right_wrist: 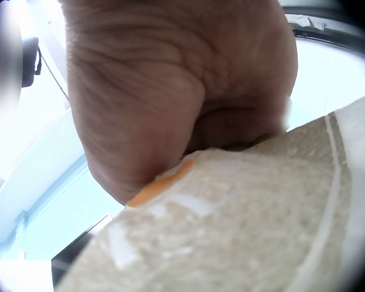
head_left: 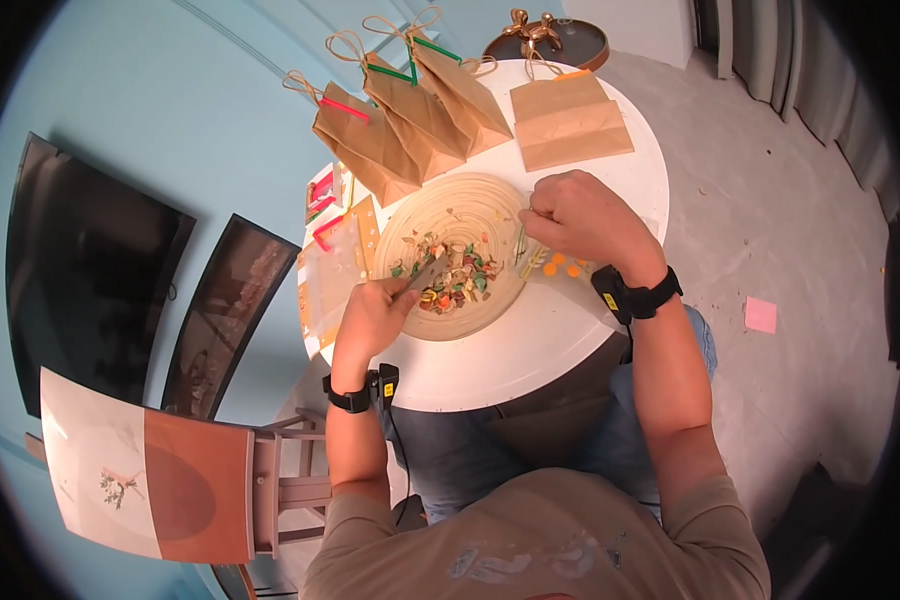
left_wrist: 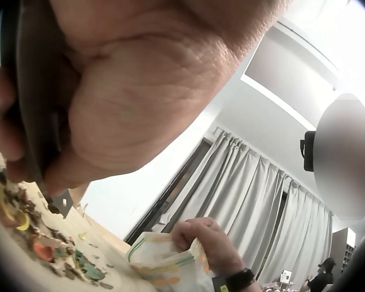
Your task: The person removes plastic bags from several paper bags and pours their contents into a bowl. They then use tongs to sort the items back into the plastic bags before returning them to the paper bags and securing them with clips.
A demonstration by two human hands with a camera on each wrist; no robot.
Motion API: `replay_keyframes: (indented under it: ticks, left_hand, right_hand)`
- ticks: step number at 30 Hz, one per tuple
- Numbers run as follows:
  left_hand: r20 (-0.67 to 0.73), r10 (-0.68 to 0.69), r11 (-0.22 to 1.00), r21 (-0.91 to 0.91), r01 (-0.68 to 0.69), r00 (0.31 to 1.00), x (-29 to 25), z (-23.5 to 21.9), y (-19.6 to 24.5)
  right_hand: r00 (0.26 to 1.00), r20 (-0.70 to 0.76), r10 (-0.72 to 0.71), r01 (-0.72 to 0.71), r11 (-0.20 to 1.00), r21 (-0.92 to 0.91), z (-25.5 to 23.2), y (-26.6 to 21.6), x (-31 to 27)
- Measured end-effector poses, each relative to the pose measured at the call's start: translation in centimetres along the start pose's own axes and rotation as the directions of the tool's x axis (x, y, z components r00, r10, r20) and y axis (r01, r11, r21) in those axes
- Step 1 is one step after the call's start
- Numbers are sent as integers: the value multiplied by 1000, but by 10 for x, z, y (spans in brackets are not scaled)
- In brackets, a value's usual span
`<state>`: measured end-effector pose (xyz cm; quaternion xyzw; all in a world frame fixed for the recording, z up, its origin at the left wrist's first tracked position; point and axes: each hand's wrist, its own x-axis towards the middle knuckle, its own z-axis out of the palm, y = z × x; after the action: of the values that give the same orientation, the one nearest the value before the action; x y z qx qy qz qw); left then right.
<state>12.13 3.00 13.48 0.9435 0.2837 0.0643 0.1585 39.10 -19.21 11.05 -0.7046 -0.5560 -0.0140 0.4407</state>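
My left hand grips dark metal tongs that point down into a heap of dried petals and leaves. The heap of green, orange, yellow and brown pieces lies on a round woven tray. In the left wrist view, two dark arms of the tongs run through the curled fingers. To the right, my right hand pinches the top of a translucent zip bag with orange prints, tilted beside the tray's right edge. Its mouth gapes toward the tray in the left wrist view.
Three upright brown paper bags with twisted handles stand behind the tray on the round white table. Another paper bag lies flat at the back right. Flat patterned packets lie at the left. A stool stands nearby.
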Motion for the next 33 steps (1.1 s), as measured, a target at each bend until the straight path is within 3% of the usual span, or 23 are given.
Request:
replay_keyframes:
  ticks: [12,15,18,21,25,28,33]
  left_hand:
    - [99,229,964,-158,-212,968,14,5,86]
    - [68,384,920,-109,-375,921,17,9,90]
    - [83,358,919,-209,-335,930,14,5,90]
    - [118,197,953,-258,-161,973,11,-7,75]
    - [175,52,998,-35,-47,983,13,-15,43]
    - [213,1,1000,11,-4,977,8,-6,27]
    - [126,33,996,77,-43,991,5,18,12]
  right_hand:
    - [1000,-23,-16,16,1000,-1,2,2,0]
    - [999,-31,-21,21,1000,2,1,1,0]
    - [999,-37,-30,30,999,13,-1,1,-1]
    - [999,-36,-31,32,999,11,-2,3,-2]
    - [999,-45,-24,25,999,20,-5,3,-3]
    - [998,-53,-38,39,999,21,-5,4,-4]
    - [999,-27,-25,26,1000,4,-4,3,-3]
